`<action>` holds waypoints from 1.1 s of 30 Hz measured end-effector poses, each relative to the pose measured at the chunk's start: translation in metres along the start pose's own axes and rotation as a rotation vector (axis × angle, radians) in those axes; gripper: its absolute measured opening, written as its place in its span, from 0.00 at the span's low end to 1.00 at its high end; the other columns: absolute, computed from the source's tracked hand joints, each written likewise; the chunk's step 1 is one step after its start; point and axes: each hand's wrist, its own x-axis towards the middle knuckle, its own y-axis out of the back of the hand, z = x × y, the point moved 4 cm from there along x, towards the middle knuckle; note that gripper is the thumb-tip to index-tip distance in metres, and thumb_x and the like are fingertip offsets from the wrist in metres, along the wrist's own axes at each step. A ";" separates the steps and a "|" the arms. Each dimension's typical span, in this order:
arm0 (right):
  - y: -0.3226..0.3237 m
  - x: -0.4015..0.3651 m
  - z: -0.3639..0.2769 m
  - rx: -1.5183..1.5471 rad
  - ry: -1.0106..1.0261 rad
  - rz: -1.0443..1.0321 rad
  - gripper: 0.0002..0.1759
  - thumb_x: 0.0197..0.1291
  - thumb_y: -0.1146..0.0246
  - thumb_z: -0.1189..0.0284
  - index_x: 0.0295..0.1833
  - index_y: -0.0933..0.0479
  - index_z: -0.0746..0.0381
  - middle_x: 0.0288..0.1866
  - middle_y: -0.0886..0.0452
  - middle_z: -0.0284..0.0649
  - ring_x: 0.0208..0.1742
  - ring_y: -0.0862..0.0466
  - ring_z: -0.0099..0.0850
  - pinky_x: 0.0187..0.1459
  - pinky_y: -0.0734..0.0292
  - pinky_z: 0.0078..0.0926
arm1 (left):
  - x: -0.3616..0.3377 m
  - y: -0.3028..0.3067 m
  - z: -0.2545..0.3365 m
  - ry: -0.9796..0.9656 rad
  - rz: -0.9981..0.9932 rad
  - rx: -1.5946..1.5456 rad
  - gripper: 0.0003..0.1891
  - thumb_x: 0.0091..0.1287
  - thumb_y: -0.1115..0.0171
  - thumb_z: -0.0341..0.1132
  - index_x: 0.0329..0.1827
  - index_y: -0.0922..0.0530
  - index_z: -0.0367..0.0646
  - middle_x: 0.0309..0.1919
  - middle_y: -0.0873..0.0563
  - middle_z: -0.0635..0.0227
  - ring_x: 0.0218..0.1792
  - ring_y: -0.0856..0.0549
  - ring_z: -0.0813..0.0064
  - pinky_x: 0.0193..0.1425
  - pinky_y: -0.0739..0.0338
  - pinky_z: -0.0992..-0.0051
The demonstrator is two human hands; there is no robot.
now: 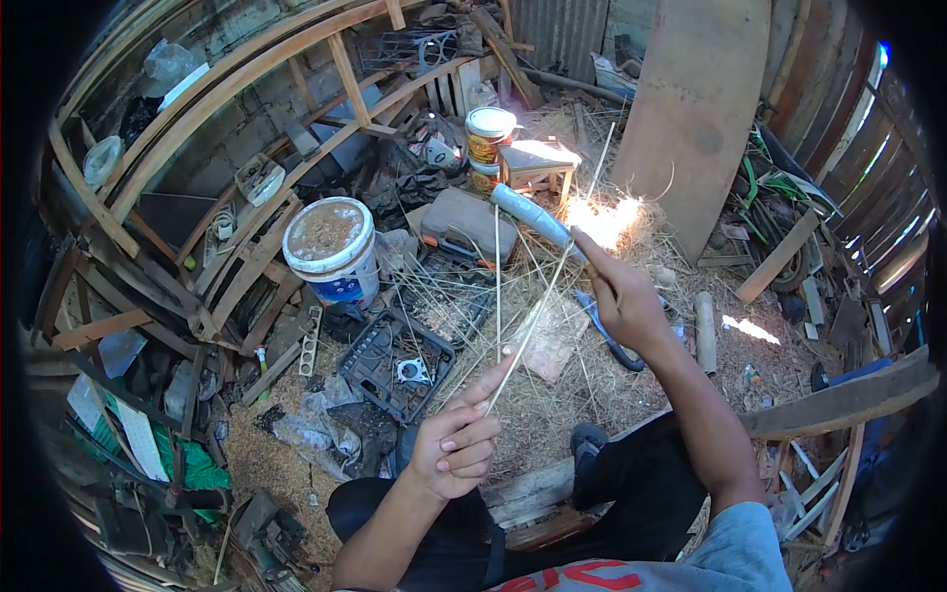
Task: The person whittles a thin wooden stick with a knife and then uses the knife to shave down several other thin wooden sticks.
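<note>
A long, thin pale strip (533, 321), looking like split bamboo or cane, runs slanting between my two hands. My left hand (459, 444) is closed around its near end, with the index finger stretched along it. At the far end, my right hand (621, 296) is closed on the strip, its fingertips beside a blue-grey cylinder (533, 215). Whether those fingertips also touch the cylinder is hidden. Several more pale strips (498, 286) lie scattered beyond my hands. On the ground below my right hand is a tool with a dark curved handle (621, 357).
A white bucket (330, 247) with a dusty lid stands at the left, near an open black case (395, 365). A closed grey case (469, 227), a small wooden stool (538, 163) and stacked tubs (488, 128) are ahead. A wide board (695, 118) leans behind.
</note>
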 end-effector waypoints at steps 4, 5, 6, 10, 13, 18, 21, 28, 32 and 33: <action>0.020 0.007 0.027 -0.010 -0.170 0.040 0.30 0.64 0.46 0.77 0.73 0.33 0.51 0.29 0.22 0.55 0.30 0.20 0.49 0.36 0.26 0.42 | -0.002 0.002 -0.005 0.047 0.023 0.010 0.32 0.74 0.69 0.23 0.82 0.58 0.49 0.15 0.35 0.74 0.10 0.38 0.86 0.12 0.45 0.86; 0.025 0.008 0.034 -0.004 -0.213 0.082 0.30 0.65 0.47 0.77 0.73 0.33 0.51 0.27 0.24 0.56 0.29 0.19 0.48 0.35 0.27 0.42 | -0.003 0.003 -0.005 0.054 0.033 0.009 0.32 0.74 0.69 0.23 0.82 0.57 0.49 0.15 0.35 0.74 0.10 0.37 0.86 0.12 0.45 0.86; 0.030 0.009 0.042 -0.003 -0.213 0.124 0.29 0.66 0.47 0.77 0.73 0.33 0.51 0.27 0.24 0.57 0.29 0.19 0.47 0.36 0.27 0.41 | -0.004 0.003 -0.006 0.061 0.042 0.009 0.32 0.74 0.69 0.23 0.82 0.57 0.49 0.14 0.35 0.74 0.10 0.37 0.86 0.12 0.44 0.86; 0.046 0.006 0.091 -0.050 -0.249 0.284 0.28 0.70 0.49 0.76 0.74 0.34 0.50 0.29 0.23 0.45 0.26 0.28 0.28 0.35 0.28 0.25 | -0.006 0.003 -0.009 0.075 0.073 0.008 0.32 0.73 0.69 0.22 0.81 0.56 0.47 0.14 0.35 0.74 0.10 0.37 0.86 0.12 0.45 0.87; 0.064 -0.004 0.126 -0.023 -0.411 0.382 0.27 0.72 0.49 0.74 0.75 0.35 0.51 0.29 0.25 0.37 0.25 0.34 0.21 0.32 0.32 0.22 | -0.007 0.001 -0.008 0.103 0.082 0.000 0.32 0.73 0.69 0.22 0.81 0.57 0.46 0.14 0.35 0.73 0.10 0.37 0.86 0.12 0.45 0.87; 0.061 -0.010 0.134 0.221 -0.528 0.484 0.26 0.75 0.51 0.70 0.76 0.37 0.59 0.27 0.32 0.27 0.26 0.36 0.17 0.29 0.36 0.19 | -0.008 -0.003 0.000 -0.027 0.092 0.083 0.30 0.75 0.64 0.24 0.81 0.52 0.48 0.15 0.37 0.76 0.10 0.39 0.86 0.12 0.45 0.86; 0.037 -0.009 0.068 0.232 -0.440 0.217 0.26 0.74 0.51 0.72 0.76 0.38 0.61 0.26 0.29 0.29 0.26 0.33 0.19 0.31 0.32 0.22 | -0.003 0.000 0.012 -0.180 0.143 0.167 0.31 0.75 0.62 0.25 0.81 0.50 0.50 0.17 0.37 0.77 0.10 0.39 0.87 0.12 0.45 0.86; -0.035 -0.054 -0.099 0.359 0.228 -0.514 0.38 0.56 0.42 0.82 0.75 0.36 0.54 0.29 0.24 0.43 0.26 0.20 0.41 0.31 0.23 0.36 | -0.002 0.000 0.014 -0.190 0.091 0.082 0.30 0.76 0.62 0.27 0.81 0.52 0.53 0.15 0.36 0.77 0.08 0.40 0.87 0.11 0.45 0.85; -0.042 -0.057 -0.100 0.345 0.296 -0.544 0.39 0.58 0.40 0.76 0.77 0.38 0.48 0.28 0.24 0.41 0.24 0.20 0.39 0.25 0.24 0.34 | -0.003 0.000 0.015 -0.138 0.014 0.083 0.30 0.77 0.65 0.28 0.82 0.55 0.54 0.15 0.36 0.77 0.08 0.40 0.87 0.11 0.44 0.85; -0.042 -0.057 -0.099 0.338 0.311 -0.534 0.39 0.58 0.40 0.75 0.77 0.39 0.45 0.27 0.24 0.40 0.23 0.20 0.38 0.22 0.25 0.34 | -0.003 -0.001 0.014 -0.137 0.016 0.070 0.31 0.76 0.65 0.27 0.82 0.55 0.54 0.15 0.36 0.76 0.09 0.39 0.86 0.12 0.44 0.84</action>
